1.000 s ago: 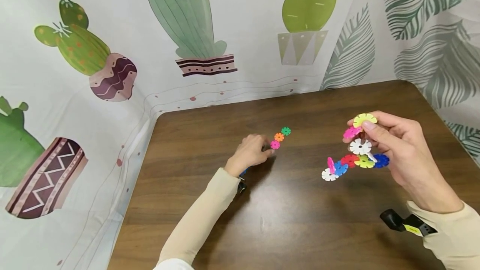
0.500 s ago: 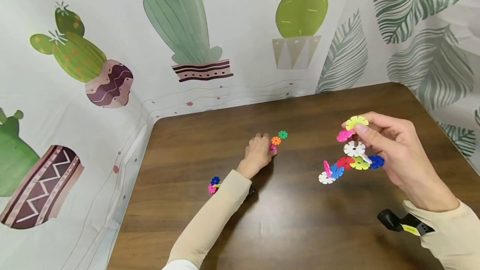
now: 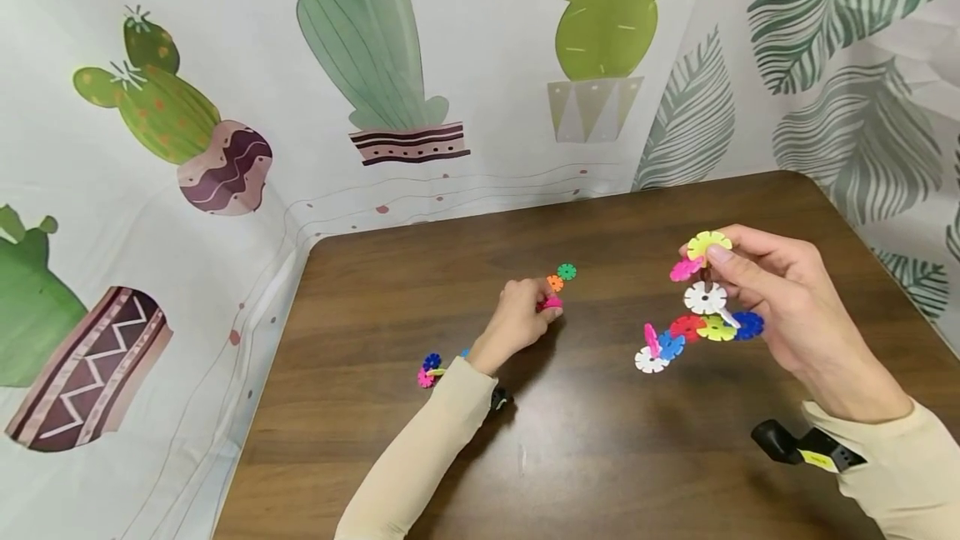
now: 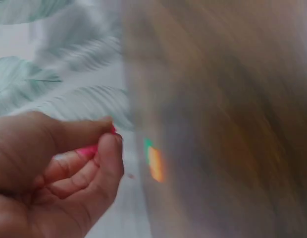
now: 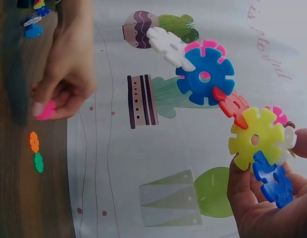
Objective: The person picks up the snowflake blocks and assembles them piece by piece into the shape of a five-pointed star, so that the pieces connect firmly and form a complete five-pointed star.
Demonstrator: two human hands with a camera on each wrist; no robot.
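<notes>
My left hand pinches a pink notched disc between thumb and fingers, close over the table; in the left wrist view, fingers hide most of it. An orange disc and a green disc lie just beyond that hand. Raised on the right, my right hand holds a chain of interlocked snowflake discs by its upper end, thumb on a yellow disc. Below hang a white disc, a red disc, a dark blue disc and several more, as the right wrist view shows closely.
A small cluster of joined discs, including a pink one and a dark blue one, lies on the brown wooden table, partly behind the left forearm. A cactus-print cloth hangs along the table's far and left sides.
My left hand has reached the pink disc and taken it up from beside the orange one. The disc cluster behind the left forearm came into view. The right hand keeps its hold.
</notes>
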